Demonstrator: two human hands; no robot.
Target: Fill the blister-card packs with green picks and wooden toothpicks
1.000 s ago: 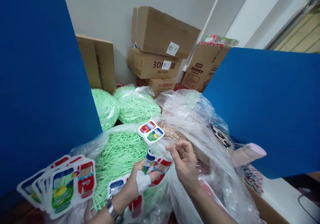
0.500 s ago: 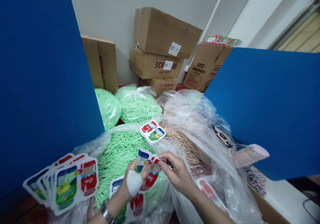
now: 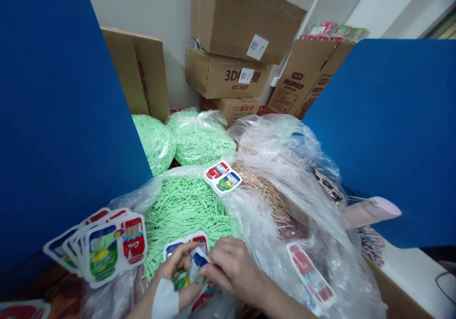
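Observation:
My left hand (image 3: 178,274), with a white patch near the wrist, is closed around a printed candy pouch (image 3: 196,265). The fingers of my right hand (image 3: 233,271) pinch the same pouch at its upper right; it looks bent, and its front is partly hidden. Just behind it lies another can-printed pouch (image 3: 199,237), on top of the green sticks (image 3: 192,205) in an open clear bag. Left of my hands, a fanned pile of pouches (image 3: 103,250) shows lemon and cola can pictures. One more pouch (image 3: 223,177) rests on the bag's far edge.
Brown sticks (image 3: 261,186) fill a clear plastic bag at the right, with a red pouch (image 3: 309,274) lying on it. Closed bags of green sticks (image 3: 203,140) sit behind. Cardboard boxes (image 3: 228,74) are stacked at the wall. Blue panels (image 3: 384,143) flank both sides.
Both hands have moved lower and closer together, and the pouch between them has turned and bent. The view has shifted, so the boxes appear higher.

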